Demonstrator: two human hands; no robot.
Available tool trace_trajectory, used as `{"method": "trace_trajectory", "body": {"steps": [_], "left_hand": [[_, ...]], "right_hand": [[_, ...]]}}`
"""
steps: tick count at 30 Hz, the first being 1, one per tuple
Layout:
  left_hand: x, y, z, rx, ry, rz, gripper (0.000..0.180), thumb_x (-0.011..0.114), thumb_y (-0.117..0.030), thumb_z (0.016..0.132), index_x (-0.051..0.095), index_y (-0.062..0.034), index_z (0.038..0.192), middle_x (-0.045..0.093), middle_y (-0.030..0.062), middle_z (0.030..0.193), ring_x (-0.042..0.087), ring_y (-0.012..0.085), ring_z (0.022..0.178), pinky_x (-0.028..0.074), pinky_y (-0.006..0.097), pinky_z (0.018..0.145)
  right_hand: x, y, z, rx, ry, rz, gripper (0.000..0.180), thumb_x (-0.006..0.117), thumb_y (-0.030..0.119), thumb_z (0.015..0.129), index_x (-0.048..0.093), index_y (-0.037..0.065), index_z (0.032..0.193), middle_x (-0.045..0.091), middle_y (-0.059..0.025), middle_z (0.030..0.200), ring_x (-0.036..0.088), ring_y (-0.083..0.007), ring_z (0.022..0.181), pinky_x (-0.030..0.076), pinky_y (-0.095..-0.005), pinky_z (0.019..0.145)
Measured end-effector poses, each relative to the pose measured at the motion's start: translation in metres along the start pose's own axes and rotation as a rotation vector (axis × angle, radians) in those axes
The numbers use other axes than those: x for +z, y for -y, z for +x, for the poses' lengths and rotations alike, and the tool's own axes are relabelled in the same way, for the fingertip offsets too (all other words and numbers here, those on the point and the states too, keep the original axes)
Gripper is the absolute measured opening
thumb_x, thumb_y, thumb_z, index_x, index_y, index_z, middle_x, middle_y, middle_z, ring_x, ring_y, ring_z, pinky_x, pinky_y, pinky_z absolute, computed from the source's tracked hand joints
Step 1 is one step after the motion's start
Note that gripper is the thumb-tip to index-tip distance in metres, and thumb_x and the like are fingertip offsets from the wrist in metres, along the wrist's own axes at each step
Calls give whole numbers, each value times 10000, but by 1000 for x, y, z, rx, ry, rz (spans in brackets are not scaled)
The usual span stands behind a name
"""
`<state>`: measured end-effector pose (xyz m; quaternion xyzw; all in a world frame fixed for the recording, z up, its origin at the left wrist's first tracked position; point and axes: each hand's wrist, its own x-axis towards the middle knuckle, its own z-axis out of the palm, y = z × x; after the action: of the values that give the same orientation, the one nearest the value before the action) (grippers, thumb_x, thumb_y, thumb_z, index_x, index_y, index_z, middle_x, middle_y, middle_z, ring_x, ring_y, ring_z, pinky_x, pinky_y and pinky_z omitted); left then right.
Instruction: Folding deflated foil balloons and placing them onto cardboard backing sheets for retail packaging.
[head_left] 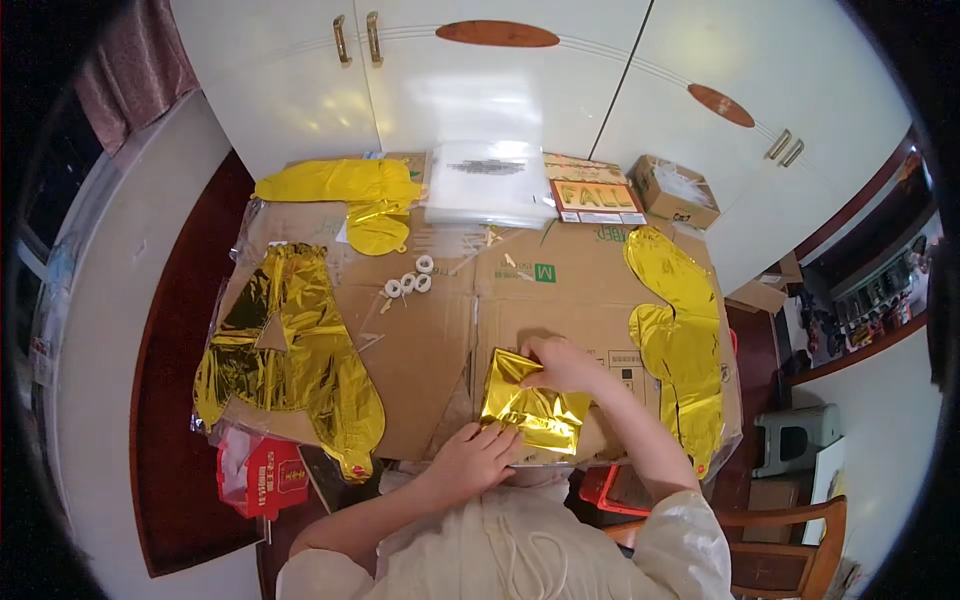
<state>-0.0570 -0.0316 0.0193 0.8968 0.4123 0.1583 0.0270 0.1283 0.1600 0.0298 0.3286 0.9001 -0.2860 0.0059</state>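
A folded gold foil balloon (525, 400) lies on flattened brown cardboard (420, 340) near the front edge. My right hand (560, 362) presses on its upper right part, fingers closed over the foil. My left hand (475, 458) rests at its lower left corner, fingertips touching the foil's edge. Both forearms come in from the bottom, in pale sleeves.
A large gold foil balloon (290, 350) lies at the left, another (685, 340) at the right, two yellow ones (345, 185) at the back left. Small white tape rolls (408, 283), a clear plastic packet (488, 180), a small carton (675, 190), a red bag (265, 475), a wooden chair (790, 550).
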Motion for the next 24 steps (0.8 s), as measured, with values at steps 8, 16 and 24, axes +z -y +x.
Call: {"method": "trace_trajectory", "body": {"steps": [8, 16, 24], "left_hand": [[1, 14, 21, -152, -112, 130, 596, 683, -402, 814, 573, -49, 1282, 577, 97, 1286, 520, 255, 1209, 395, 418, 966], [8, 71, 37, -383, -295, -43, 361, 634, -264, 855, 646, -35, 1134, 618, 116, 1193, 559, 285, 1138, 458, 419, 904], [13, 94, 52, -606, -213, -486, 211, 694, -223, 822, 697, -45, 935, 616, 125, 915, 594, 319, 924, 482, 404, 823]], "right_hand": [[-58, 47, -33, 4, -217, -75, 190, 669, 166, 821, 625, 47, 962, 688, -144, 898, 673, -349, 803, 538, -419, 710], [4, 22, -53, -404, -668, -753, 243, 649, 125, 762, 638, 71, 998, 687, -81, 1129, 658, -236, 1088, 555, -377, 882], [33, 11, -45, -228, -613, -410, 285, 682, 195, 827, 632, 30, 1055, 666, -124, 1159, 634, -276, 1111, 499, -420, 953]]}}
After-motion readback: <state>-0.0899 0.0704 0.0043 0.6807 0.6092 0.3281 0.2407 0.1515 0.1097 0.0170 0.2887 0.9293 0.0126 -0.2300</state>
